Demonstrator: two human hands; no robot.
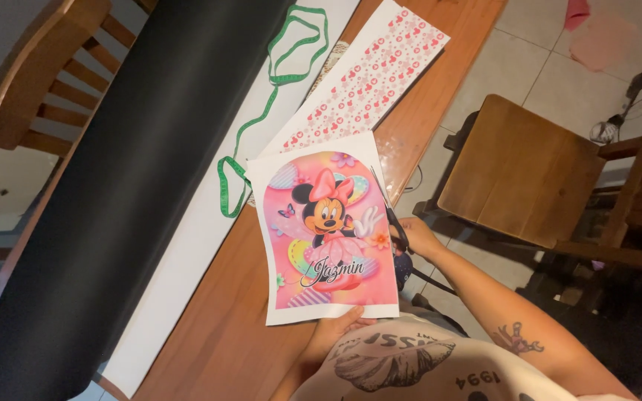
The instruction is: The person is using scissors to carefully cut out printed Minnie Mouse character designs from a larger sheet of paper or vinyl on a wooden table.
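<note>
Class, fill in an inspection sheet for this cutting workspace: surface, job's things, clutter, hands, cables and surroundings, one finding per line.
Surface: wooden table, partly covered by a white sheet and a black roll.
Job's things: pink cartoon print held up above the table; scissors at its right edge.
Clutter: green measuring tape looped on the white sheet; heart-patterned paper behind the print.
Hands: left hand holds the print's bottom edge; right hand grips the scissors.
Cables: thin dark cord below the right hand; which thing it belongs to cannot be told.
Surroundings: wooden stool, wooden chairs, tiled floor.
</note>
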